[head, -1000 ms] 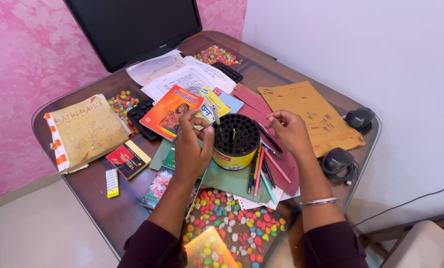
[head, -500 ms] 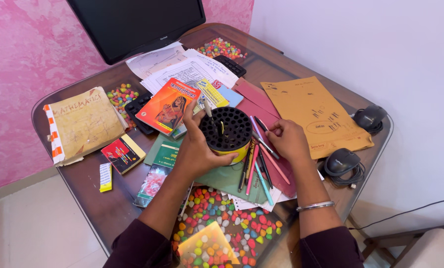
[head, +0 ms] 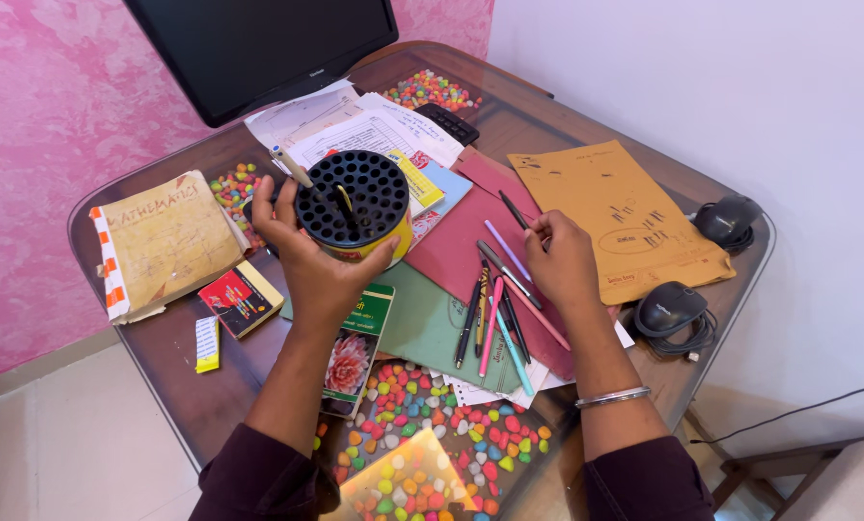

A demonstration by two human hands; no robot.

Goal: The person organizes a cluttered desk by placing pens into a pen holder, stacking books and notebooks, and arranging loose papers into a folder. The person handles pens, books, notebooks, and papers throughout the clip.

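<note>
My left hand (head: 318,265) grips a round pen holder (head: 355,205) with a black perforated top and yellow body, lifted over the books at the table's left-middle. A white pen (head: 291,166) sticks out between that hand's fingers, and one pen stands in the holder. My right hand (head: 562,256) rests on a red folder (head: 456,246), its fingertips pinching the end of a black pen (head: 514,209). Several loose pens (head: 494,314) in pink, purple, teal and black lie just left of that hand.
A dark monitor (head: 258,48) stands at the back over papers (head: 374,135). A tan-covered book (head: 162,241) lies left, and an orange envelope (head: 610,217) and two mice (head: 668,307) lie right. Coloured pebbles (head: 422,425) show under the glass table top (head: 229,391).
My left hand lifted the pen holder off the green folder and carried it left and back. My right hand shifted slightly up among the loose pens to the black one.
</note>
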